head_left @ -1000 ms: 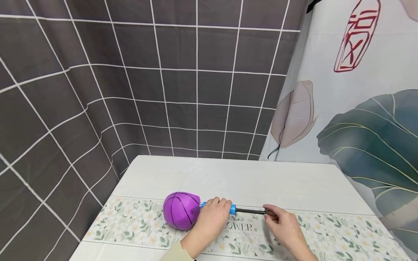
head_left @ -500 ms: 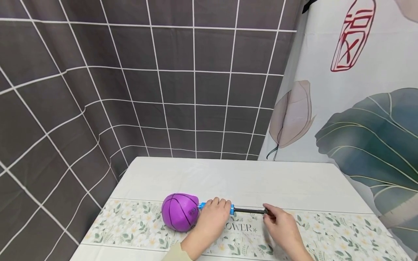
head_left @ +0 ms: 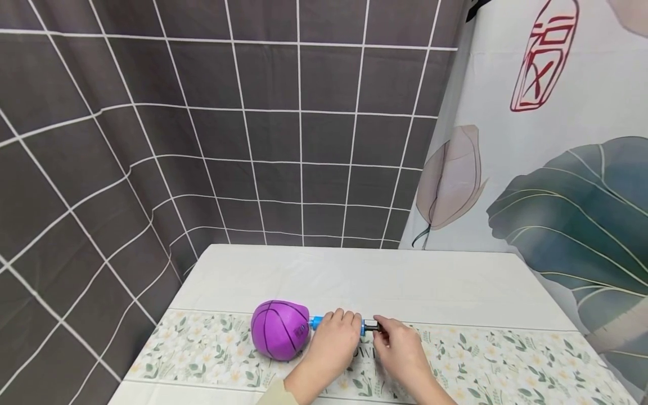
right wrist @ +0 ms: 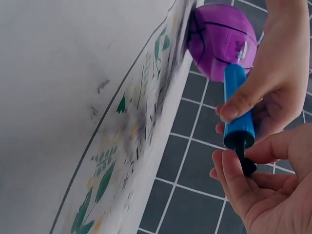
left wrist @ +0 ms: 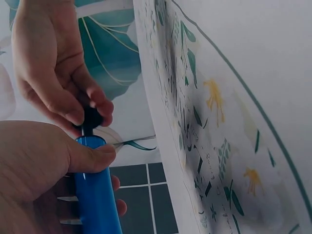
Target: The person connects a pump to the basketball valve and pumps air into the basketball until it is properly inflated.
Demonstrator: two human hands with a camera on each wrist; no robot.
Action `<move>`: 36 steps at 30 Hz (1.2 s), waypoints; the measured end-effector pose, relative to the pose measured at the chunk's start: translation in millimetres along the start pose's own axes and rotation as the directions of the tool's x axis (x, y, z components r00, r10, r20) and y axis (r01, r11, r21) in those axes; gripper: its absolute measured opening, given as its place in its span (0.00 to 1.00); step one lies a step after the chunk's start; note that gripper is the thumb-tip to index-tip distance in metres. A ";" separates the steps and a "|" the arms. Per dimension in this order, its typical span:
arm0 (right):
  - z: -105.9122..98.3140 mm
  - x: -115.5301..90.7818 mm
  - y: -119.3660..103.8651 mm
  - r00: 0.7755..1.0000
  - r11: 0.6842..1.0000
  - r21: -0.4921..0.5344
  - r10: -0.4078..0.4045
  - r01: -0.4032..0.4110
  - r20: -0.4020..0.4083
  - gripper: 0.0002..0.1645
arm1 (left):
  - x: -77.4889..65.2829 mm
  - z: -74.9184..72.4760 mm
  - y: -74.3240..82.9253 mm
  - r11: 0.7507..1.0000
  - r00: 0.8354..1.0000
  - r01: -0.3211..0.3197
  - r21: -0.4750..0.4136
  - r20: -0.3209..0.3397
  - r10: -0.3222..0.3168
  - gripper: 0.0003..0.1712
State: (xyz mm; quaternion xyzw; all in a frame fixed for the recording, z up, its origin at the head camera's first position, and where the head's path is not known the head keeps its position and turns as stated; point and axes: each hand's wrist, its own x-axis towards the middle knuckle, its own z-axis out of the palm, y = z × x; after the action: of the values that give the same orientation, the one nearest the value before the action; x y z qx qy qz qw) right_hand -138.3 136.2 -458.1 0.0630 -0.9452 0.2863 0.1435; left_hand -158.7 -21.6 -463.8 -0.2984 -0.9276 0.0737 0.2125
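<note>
A purple ball (head_left: 280, 330) with black lines, partly inflated and misshapen, rests on the table. The tip of a blue hand pump (right wrist: 235, 102) meets its right side. My left hand (head_left: 336, 344) grips the pump's barrel, thumb along it in the left wrist view. With fingertips and thumb my right hand (head_left: 403, 351) pinches the black pump handle (left wrist: 92, 118) at the rod's end. Only a short length of the black rod (head_left: 371, 327) shows between the barrel and the right hand.
A white tablecloth (head_left: 314, 275) with a flowered band covers the table. Behind it hangs a dark curtain (head_left: 273, 135) with white grid lines. At the right a white curtain (head_left: 506, 152) shows large leaves.
My right hand has moved left toward the left hand, and the pump's rod has slid into the barrel. The left hand still holds the barrel, and the ball stays nearly in place.
</note>
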 end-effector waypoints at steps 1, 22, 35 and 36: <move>0.8 0.4 -0.4 1.000 1.000 0.000 0.001 -0.001 0.002 0.16 | -0.3 0.2 -0.4 1.000 1.000 0.000 -0.004 0.000 0.000 0.24; -40.6 0.5 48.8 0.970 0.974 -0.009 0.226 -0.226 0.093 0.20 | -3.1 3.4 -12.2 0.996 0.999 0.033 -0.088 0.014 -0.032 0.20; -29.5 -5.0 39.5 0.989 0.987 -0.059 0.150 -0.150 -0.015 0.20 | -1.9 -0.2 -13.0 0.996 0.997 0.052 -0.074 0.054 -0.048 0.23; -27.3 -5.5 36.3 0.990 0.988 -0.063 0.141 -0.142 -0.019 0.20 | -1.9 0.2 -13.0 0.996 0.997 0.051 -0.074 0.053 -0.047 0.22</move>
State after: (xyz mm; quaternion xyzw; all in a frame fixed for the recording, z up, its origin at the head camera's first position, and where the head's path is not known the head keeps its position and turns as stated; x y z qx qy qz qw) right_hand -134.0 181.7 -457.1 -0.0108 -0.9550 0.2655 0.1319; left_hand -164.2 -33.2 -461.2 -0.2813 -0.9419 0.0414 0.1789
